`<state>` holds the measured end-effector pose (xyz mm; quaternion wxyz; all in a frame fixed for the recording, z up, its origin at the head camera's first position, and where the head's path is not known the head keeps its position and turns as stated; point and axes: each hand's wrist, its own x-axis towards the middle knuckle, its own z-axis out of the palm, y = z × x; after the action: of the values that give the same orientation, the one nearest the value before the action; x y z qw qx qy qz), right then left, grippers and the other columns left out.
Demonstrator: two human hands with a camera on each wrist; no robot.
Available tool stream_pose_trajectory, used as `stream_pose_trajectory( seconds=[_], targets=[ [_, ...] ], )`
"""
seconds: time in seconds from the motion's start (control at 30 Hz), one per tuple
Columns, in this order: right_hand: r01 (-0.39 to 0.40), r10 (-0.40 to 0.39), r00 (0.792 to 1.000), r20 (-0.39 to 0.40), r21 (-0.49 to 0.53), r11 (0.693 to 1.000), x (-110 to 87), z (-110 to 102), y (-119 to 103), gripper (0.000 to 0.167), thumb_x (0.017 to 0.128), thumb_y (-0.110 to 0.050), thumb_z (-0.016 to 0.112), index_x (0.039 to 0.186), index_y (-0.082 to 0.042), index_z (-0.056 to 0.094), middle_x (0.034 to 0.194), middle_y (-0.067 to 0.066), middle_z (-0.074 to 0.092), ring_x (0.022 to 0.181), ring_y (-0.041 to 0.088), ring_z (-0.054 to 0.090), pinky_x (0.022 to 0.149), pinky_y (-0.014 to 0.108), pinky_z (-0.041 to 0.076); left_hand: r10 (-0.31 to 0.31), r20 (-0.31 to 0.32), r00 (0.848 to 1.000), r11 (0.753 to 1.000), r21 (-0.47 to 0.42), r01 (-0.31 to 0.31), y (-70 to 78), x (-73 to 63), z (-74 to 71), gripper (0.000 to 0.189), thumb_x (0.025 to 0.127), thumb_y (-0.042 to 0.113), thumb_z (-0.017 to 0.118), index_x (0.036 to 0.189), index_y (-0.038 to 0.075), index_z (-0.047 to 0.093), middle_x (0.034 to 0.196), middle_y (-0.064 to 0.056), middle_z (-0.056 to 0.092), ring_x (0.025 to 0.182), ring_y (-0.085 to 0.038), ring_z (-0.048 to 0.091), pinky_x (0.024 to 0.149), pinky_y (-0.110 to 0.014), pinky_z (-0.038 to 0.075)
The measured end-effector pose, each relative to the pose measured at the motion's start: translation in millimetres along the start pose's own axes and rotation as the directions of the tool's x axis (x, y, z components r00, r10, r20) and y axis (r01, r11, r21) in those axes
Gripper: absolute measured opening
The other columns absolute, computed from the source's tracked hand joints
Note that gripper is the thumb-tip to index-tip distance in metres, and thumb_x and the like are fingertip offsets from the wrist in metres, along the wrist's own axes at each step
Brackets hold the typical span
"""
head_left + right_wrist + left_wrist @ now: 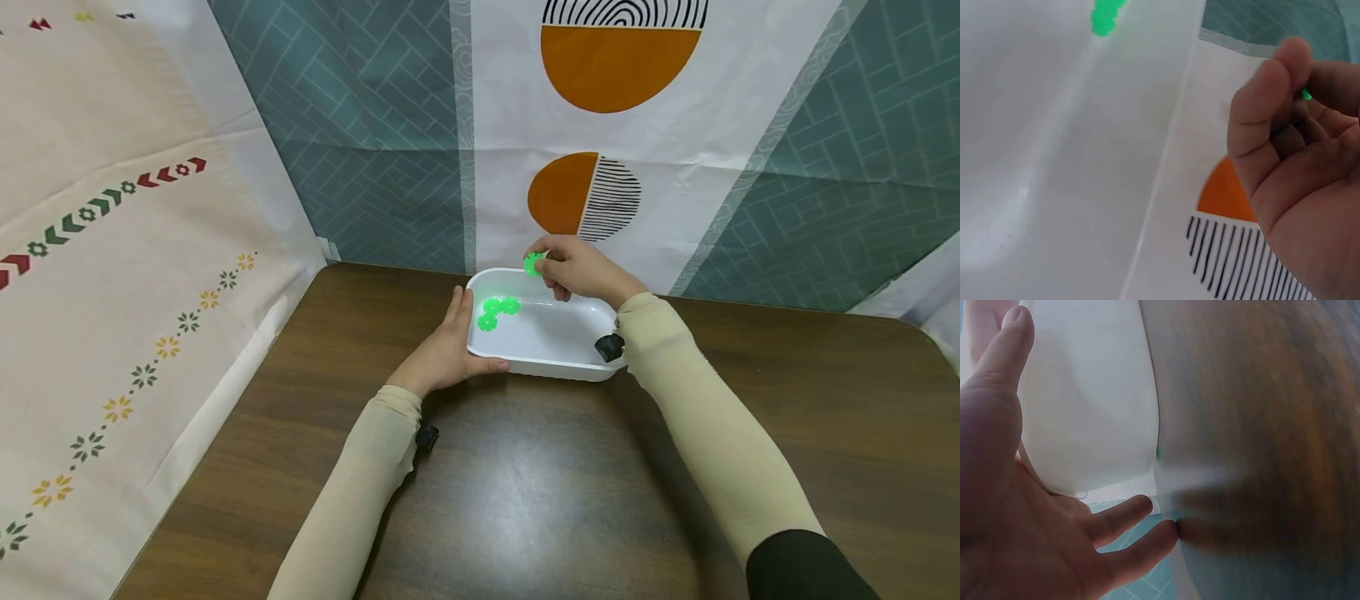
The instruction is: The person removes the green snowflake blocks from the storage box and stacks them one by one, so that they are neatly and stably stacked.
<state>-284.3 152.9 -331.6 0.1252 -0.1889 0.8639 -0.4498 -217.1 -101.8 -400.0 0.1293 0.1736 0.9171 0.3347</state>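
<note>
Pinching a green disc (533,264) with the right hand (581,268), near the far rim of the white tray (558,335). Touching the tray's left end with the left hand (446,357), fingers straight (thumb along the near wall). Inside, toward that same end: three clustered green discs (491,307).

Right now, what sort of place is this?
Probably an indoor tabletop recording nook: a dark wood-grain table backed by teal-and-white patterned fabric, with a cream floral-print cloth along its left side. Home or studio, can't tell.
</note>
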Motion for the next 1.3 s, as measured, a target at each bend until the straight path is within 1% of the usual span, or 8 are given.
stream_pose_trajectory(
  seconds=[0.17, 0.3, 0.47, 0.63, 0.77, 1.0, 1.17, 1.3],
  targets=[
    [0.012, -0.009, 0.998, -0.058, 0.058, 0.998, -13.2, -8, -1, 0.024, 0.105, -0.013, 0.054, 0.127, -0.008, 0.063, 0.074, 0.015, 0.055, 0.058, 0.026, 0.052, 0.059, 0.036, 0.049, -0.008, 0.001, 1.000, 1.000, -0.005, 0.008, 0.9, -0.7, -0.5, 0.133, 0.078, 0.056, 0.083, 0.162, 0.012, -0.011, 0.167, -0.010, -0.016, 0.148, -0.039, 0.024, 0.113, -0.049, 0.032],
    [0.039, -0.026, 0.995, -0.101, 0.128, 0.991, -25.7, -12, 1, 0.026, 0.104, -0.011, 0.056, 0.130, -0.007, 0.059, 0.074, 0.019, 0.055, 0.058, 0.027, 0.051, 0.057, 0.035, 0.049, -0.012, -0.002, 1.000, 1.000, 0.006, 0.012, 0.7, -0.5, 0.0, 0.133, 0.078, 0.057, 0.083, 0.162, 0.011, -0.010, 0.167, -0.011, -0.015, 0.148, -0.039, 0.023, 0.113, -0.049, 0.033],
    [0.050, -0.020, 0.989, -0.145, 0.205, 0.977, -42.3, -17, 6, 0.029, 0.103, -0.009, 0.059, 0.132, -0.005, 0.058, 0.077, 0.021, 0.058, 0.059, 0.027, 0.055, 0.058, 0.034, 0.052, -0.012, -0.001, 1.000, 1.000, 0.018, 0.012, -0.5, 0.5, 0.8, 0.134, 0.078, 0.058, 0.083, 0.162, 0.011, -0.011, 0.167, -0.010, -0.017, 0.149, -0.038, 0.022, 0.113, -0.047, 0.032],
    [0.048, 0.000, 0.984, -0.176, 0.267, 0.962, -58.9, -23, 13, 0.034, 0.102, -0.005, 0.060, 0.136, -0.003, 0.057, 0.083, 0.026, 0.059, 0.063, 0.027, 0.058, 0.062, 0.036, 0.056, -0.012, -0.003, 1.000, 1.000, 0.016, 0.012, -1.7, 0.6, 1.0, 0.134, 0.078, 0.057, 0.083, 0.161, 0.012, -0.012, 0.167, -0.007, -0.019, 0.149, -0.037, 0.021, 0.114, -0.048, 0.031],
    [0.062, -0.005, 0.980, -0.198, 0.280, 0.958, -71.5, -28, 20, 0.037, 0.101, -0.002, 0.061, 0.138, -0.004, 0.056, 0.087, 0.028, 0.060, 0.064, 0.027, 0.061, 0.065, 0.036, 0.058, -0.011, -0.004, 1.000, 1.000, 0.010, 0.011, -2.4, 0.5, 1.4, 0.134, 0.078, 0.057, 0.083, 0.161, 0.012, -0.012, 0.167, -0.007, -0.018, 0.149, -0.037, 0.021, 0.114, -0.049, 0.031],
    [0.054, 0.017, 0.971, -0.238, 0.289, 0.956, -94.4, -36, 31, 0.038, 0.100, 0.000, 0.060, 0.138, -0.003, 0.056, 0.089, 0.025, 0.063, 0.067, 0.027, 0.064, 0.069, 0.037, 0.059, -0.011, -0.004, 1.000, 1.000, 0.011, 0.011, -1.9, -0.2, 2.3, 0.132, 0.079, 0.056, 0.083, 0.162, 0.012, -0.011, 0.167, -0.006, -0.018, 0.148, -0.037, 0.023, 0.113, -0.050, 0.033],
    [0.043, 0.031, 0.965, -0.259, 0.277, 0.960, -112.3, -42, 40, 0.039, 0.100, -0.001, 0.061, 0.138, -0.002, 0.056, 0.089, 0.020, 0.067, 0.068, 0.027, 0.065, 0.067, 0.036, 0.058, -0.014, -0.006, 1.000, 1.000, 0.018, 0.014, -2.2, -0.2, 2.4, 0.133, 0.078, 0.058, 0.082, 0.162, 0.013, -0.011, 0.167, -0.004, -0.019, 0.149, -0.036, 0.022, 0.113, -0.049, 0.033],
    [0.055, 0.035, 0.964, -0.264, 0.326, 0.944, -124.1, -49, 49, 0.040, 0.099, 0.000, 0.063, 0.138, -0.003, 0.057, 0.089, 0.020, 0.068, 0.066, 0.026, 0.065, 0.064, 0.037, 0.059, -0.014, -0.009, 1.000, 1.000, 0.020, 0.014, -2.7, 0.1, 2.1, 0.134, 0.077, 0.059, 0.083, 0.162, 0.014, -0.011, 0.167, -0.004, -0.019, 0.148, -0.037, 0.023, 0.112, -0.049, 0.033]
  ],
)
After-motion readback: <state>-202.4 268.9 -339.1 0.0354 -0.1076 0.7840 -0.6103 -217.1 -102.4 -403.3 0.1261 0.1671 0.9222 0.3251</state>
